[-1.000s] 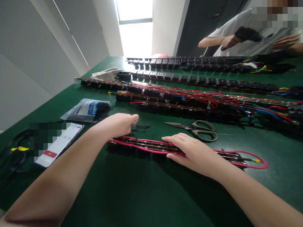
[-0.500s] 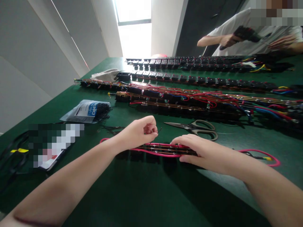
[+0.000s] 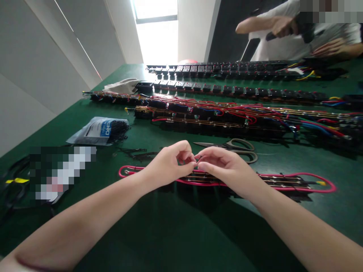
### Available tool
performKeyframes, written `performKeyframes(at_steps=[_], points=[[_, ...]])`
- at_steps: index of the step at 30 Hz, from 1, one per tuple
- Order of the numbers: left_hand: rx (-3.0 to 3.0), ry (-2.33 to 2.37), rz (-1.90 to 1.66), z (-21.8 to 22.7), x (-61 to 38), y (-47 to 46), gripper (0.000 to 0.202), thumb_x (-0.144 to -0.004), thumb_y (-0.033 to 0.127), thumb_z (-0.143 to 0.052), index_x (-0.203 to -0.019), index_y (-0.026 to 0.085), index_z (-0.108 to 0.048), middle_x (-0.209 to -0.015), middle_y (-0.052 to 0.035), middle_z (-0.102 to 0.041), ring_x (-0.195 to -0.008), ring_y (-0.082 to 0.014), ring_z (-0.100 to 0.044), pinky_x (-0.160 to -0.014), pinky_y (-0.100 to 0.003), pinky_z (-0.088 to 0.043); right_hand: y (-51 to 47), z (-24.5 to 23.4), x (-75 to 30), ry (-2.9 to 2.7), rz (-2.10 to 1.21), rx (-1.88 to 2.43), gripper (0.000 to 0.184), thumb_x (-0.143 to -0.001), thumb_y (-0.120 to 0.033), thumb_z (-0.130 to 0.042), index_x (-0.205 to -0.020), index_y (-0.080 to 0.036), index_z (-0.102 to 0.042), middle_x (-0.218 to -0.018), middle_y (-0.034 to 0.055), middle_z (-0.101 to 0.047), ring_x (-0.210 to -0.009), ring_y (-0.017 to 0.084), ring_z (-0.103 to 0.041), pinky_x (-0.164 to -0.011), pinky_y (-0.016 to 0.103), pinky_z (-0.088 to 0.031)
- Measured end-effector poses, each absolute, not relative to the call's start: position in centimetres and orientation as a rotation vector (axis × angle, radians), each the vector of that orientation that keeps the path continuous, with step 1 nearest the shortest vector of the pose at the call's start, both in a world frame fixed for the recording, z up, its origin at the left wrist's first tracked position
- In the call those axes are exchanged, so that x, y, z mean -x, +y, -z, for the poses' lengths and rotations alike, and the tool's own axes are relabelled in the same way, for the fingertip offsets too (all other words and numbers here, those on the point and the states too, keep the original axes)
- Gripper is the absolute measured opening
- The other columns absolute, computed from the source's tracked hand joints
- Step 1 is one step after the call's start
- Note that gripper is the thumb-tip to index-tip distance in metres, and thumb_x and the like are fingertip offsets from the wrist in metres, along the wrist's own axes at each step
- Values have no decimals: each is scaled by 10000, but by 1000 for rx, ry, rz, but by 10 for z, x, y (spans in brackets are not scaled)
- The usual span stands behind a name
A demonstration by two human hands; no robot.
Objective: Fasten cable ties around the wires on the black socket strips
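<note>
My left hand is closed in a pinch on a thin black cable tie, mostly hidden by the fingers. Its fingertips meet those of my right hand, which also pinches at the tie. Both hands are just above a short black strip with metal bars along it. A red cable loops around the strip's length, with dark ties across it in places. Scissors lie just behind my right hand. Several loose black cable ties are on the table behind my left wrist.
On the green table, a clear bag of black cable ties lies at left, near coiled black cables. Long black socket strips and wired strips stretch across behind. A co-worker holds a power drill at the far right.
My right hand has lifted off the strip and moved left to meet my left hand at the cable tie. The left hand has shifted slightly right. The co-worker's drill has risen.
</note>
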State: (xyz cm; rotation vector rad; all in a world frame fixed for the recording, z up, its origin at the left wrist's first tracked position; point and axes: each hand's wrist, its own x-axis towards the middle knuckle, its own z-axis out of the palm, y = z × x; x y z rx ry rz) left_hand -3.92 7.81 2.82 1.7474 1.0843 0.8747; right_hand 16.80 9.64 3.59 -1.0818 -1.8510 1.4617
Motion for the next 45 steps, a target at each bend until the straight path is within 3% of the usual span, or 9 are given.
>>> performKeyframes(at_steps=[5,9,15,18,22,29,37,41,45], points=[[-1801,1111,-856,-25,35,76,297,-853,203,-644,-757,215,-364,-789,40,-569,-792,-119,-589,-701,-249,-448,99,-29,-169,-1631,-1555,1074,262,-738,-454,-825,-838,-222,-754,-818,25,-722,-778,193,-671,-739,344,-562],[-1925,1138,-752,-27,34,76,212,-894,325,-653,-868,212,-476,-872,24,-601,-788,-122,-566,-706,-253,-461,102,-27,-171,-1533,-1586,1018,200,-757,-398,-826,-824,-228,-744,-808,7,-709,-758,164,-655,-732,311,-549],[-2376,1215,-403,-24,28,72,468,-827,555,-733,-1086,197,-579,-1010,-39,-655,-891,-217,-613,-723,-331,-506,104,-25,-171,-1252,-1684,935,180,-757,-328,-827,-793,-216,-690,-745,-16,-693,-686,128,-634,-716,281,-543],[-2565,1220,-350,-20,31,68,440,-875,534,-697,-1101,164,-617,-1081,-85,-670,-974,-253,-631,-815,-380,-535,104,-25,-171,-1273,-1678,928,176,-759,-318,-825,-798,-211,-690,-742,-12,-700,-679,126,-633,-699,272,-540],[-2560,1241,-427,-14,43,63,459,-899,530,-673,-1153,149,-634,-1225,-116,-650,-1043,-243,-651,-855,-356,-557,102,-25,-171,-1318,-1650,947,161,-775,-315,-816,-815,-213,-699,-756,-7,-712,-694,131,-647,-699,271,-548],[-2833,1266,-373,-5,49,58,449,-984,546,-514,-1018,131,-682,-964,-112,-728,-853,-255,-688,-767,-399,-565,98,-27,-170,-1267,-1666,959,153,-802,-322,-798,-817,-225,-681,-769,-18,-715,-699,122,-651,-708,265,-569],[-2961,1253,-258,-6,48,54,482,-1034,521,-405,-1045,118,-668,-982,-126,-722,-888,-258,-680,-788,-391,-543,104,-22,-171,-1584,-1381,1067,100,-832,-313,-765,-836,-232,-706,-814,4,-736,-768,171,-692,-783,331,-582],[-2951,1266,-177,-11,48,53,462,-1040,507,-397,-1105,126,-651,-1055,-119,-706,-953,-253,-663,-843,-385,-518,106,-16,-172,-1519,-1393,1081,79,-830,-311,-758,-815,-250,-710,-802,3,-734,-755,176,-686,-793,345,-576],[-3000,1301,-80,-26,45,43,369,-1036,417,-452,-1208,129,-603,-1245,-144,-632,-1065,-260,-619,-888,-384,-494,106,-18,-172,-1571,-1400,1095,82,-830,-338,-758,-822,-265,-720,-813,11,-729,-766,193,-681,-795,372,-579]])
